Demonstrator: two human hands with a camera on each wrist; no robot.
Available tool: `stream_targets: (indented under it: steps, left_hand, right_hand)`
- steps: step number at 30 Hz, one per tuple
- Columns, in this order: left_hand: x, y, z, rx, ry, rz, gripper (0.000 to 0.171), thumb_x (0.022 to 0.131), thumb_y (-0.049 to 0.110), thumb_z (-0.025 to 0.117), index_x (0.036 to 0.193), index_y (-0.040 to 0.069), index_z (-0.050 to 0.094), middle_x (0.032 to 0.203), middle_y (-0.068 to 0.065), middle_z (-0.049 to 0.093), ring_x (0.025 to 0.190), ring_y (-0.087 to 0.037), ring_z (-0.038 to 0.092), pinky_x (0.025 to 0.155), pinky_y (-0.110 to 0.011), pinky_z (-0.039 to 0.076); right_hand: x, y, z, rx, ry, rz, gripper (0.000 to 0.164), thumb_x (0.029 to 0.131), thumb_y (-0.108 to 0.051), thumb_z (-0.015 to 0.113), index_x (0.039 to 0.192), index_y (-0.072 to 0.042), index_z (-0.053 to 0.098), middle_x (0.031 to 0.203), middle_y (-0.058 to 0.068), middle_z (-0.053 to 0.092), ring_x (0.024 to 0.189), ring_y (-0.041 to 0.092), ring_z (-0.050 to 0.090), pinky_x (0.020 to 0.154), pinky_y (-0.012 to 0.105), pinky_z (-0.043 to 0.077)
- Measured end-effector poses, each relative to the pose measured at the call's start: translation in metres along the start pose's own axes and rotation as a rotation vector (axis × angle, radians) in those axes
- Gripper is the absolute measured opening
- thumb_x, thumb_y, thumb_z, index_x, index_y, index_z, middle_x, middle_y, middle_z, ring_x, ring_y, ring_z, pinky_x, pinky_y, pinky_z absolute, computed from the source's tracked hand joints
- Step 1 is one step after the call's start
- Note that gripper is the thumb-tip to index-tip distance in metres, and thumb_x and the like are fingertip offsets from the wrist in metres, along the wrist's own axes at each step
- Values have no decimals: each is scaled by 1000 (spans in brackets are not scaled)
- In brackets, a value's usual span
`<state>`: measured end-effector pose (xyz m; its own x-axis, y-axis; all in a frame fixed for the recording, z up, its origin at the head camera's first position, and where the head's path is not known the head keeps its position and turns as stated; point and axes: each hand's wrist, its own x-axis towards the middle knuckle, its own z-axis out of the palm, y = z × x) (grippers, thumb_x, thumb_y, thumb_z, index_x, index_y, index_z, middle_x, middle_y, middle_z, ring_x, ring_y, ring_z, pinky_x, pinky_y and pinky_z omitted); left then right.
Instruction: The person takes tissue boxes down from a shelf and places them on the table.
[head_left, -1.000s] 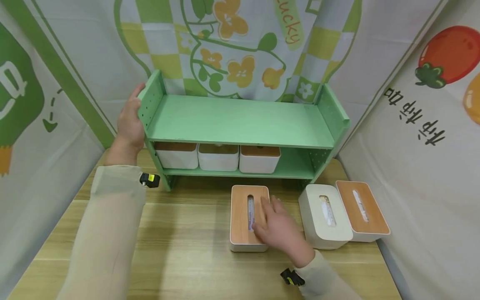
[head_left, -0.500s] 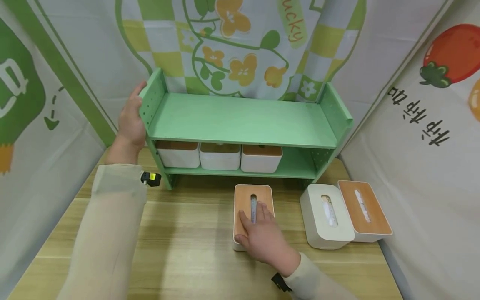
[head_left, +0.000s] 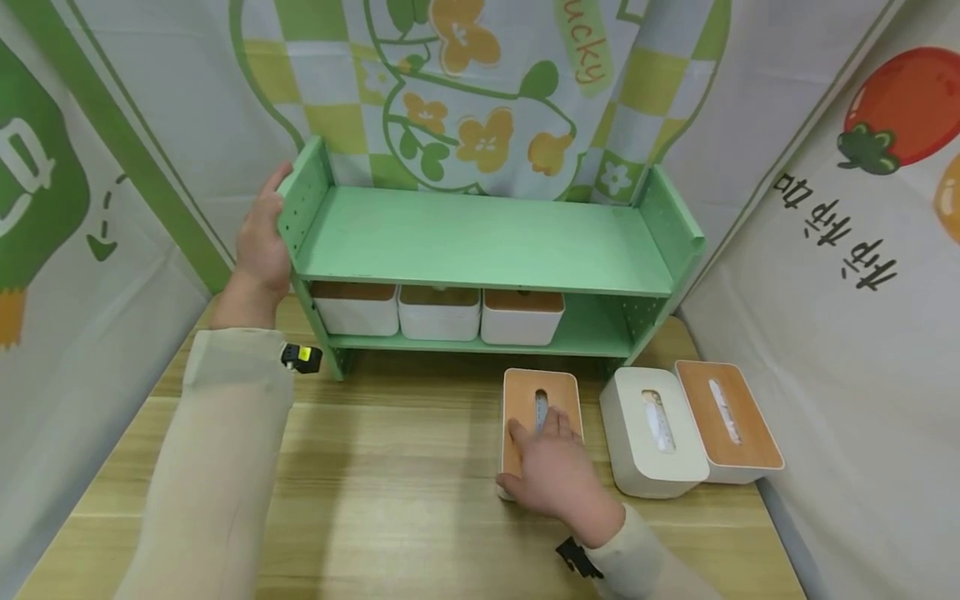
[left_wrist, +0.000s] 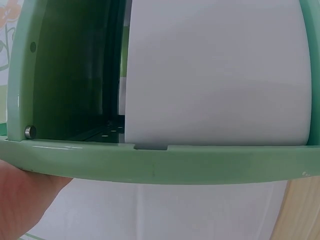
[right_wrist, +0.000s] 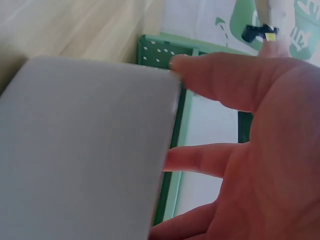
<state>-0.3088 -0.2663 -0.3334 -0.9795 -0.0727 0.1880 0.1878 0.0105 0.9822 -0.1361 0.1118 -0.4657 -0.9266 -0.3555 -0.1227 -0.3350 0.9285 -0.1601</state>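
My right hand (head_left: 555, 475) rests on a tissue box (head_left: 519, 400) with a wood-look lid, fingers spread across its top. In the right wrist view, thumb and fingers (right_wrist: 200, 156) touch the top edge of its pale wall (right_wrist: 85, 140). To the left, my left hand (head_left: 261, 237) lies against the outer side of the green shelf (head_left: 480, 242), its fingers pointing up the side panel. The left wrist view shows only part of that hand (left_wrist: 25, 200), by the green side panel (left_wrist: 165, 164). Nothing of the tissue box's right wall shows in the head view.
Three white tissue boxes (head_left: 521, 323) stand side by side on the lower shelf, with bare shelf (head_left: 596, 329) right of them. On the wooden table (head_left: 405, 483), a white-lidded box (head_left: 626, 425) and a wood-lidded box (head_left: 753, 425) stand close together at the right. Printed cloth hangs behind.
My right hand has settled further over the tissue box lid, and the box has slid rightward, closer to the white-lidded one. The left hand stays in place on the shelf.
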Motion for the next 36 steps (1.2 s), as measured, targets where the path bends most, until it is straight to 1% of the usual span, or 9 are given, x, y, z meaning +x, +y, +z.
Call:
stream_targets:
  steps: [2, 5, 11, 15, 20, 24, 27, 33, 36]
  left_hand:
    - [0, 0, 0, 7, 0, 2, 53, 104, 39, 18, 156, 46, 26, 156, -1, 23, 120, -24, 36, 96, -41, 32]
    - [0, 0, 0, 6, 3, 1, 53, 104, 39, 18, 156, 46, 26, 157, 1, 23, 123, -25, 34, 99, -41, 30]
    - [1, 0, 0, 15, -1, -1, 53, 104, 39, 17, 156, 46, 25, 158, 1, 22, 124, -25, 33, 99, -42, 30]
    - [1, 0, 0, 30, -2, 3, 54, 104, 40, 17, 156, 45, 24, 158, 1, 21, 124, -25, 33, 100, -42, 31]
    - [1, 0, 0, 30, -4, 5, 54, 103, 39, 17, 157, 43, 23, 157, -2, 22, 118, -23, 37, 95, -41, 34]
    - [1, -1, 0, -14, -6, 4, 55, 103, 37, 19, 157, 42, 25, 157, -3, 23, 114, -21, 38, 94, -40, 34]
    - [1, -1, 0, -30, -7, 8, 54, 103, 36, 19, 157, 42, 26, 156, -3, 23, 115, -21, 38, 95, -40, 34]
    - [1, 0, 1, 6, -6, 4, 54, 104, 37, 17, 157, 45, 24, 158, 2, 21, 122, -24, 34, 99, -42, 31]
    - [1, 0, 1, -1, -7, 5, 54, 104, 37, 17, 157, 44, 24, 159, 3, 20, 124, -24, 33, 100, -42, 30]
  right_hand:
    - [0, 3, -4, 15, -24, 32, 73, 84, -50, 71, 143, -10, 54, 135, 45, 40, 134, 57, 29, 98, 64, 37]
    - [-2, 10, -8, 29, -37, 66, 71, 82, -43, 73, 142, -10, 55, 136, 43, 42, 134, 56, 30, 94, 64, 40]
    - [-6, 24, -11, 40, -50, 108, 71, 81, -37, 75, 142, -8, 55, 138, 39, 44, 135, 54, 31, 87, 61, 46]
    - [-8, 29, -14, 55, -64, 137, 71, 82, -34, 74, 143, -5, 53, 139, 39, 43, 135, 54, 30, 84, 60, 48]
    - [-12, 32, -15, 56, -65, 136, 69, 84, -34, 73, 143, -3, 53, 138, 42, 41, 134, 55, 30, 83, 61, 48]
    - [-14, 36, -15, 64, -71, 148, 69, 85, -34, 72, 144, -3, 52, 139, 41, 41, 135, 56, 29, 87, 62, 46]
    - [-15, 39, -15, 66, -72, 152, 69, 85, -33, 72, 144, -3, 52, 140, 41, 41, 135, 56, 29, 89, 63, 45]
    - [-15, 41, -15, 87, -66, 144, 68, 85, -32, 73, 144, -2, 52, 140, 42, 39, 136, 57, 26, 88, 63, 46]
    - [-16, 41, -14, 85, -59, 142, 68, 85, -31, 73, 144, -2, 52, 140, 44, 37, 136, 57, 26, 89, 63, 46]
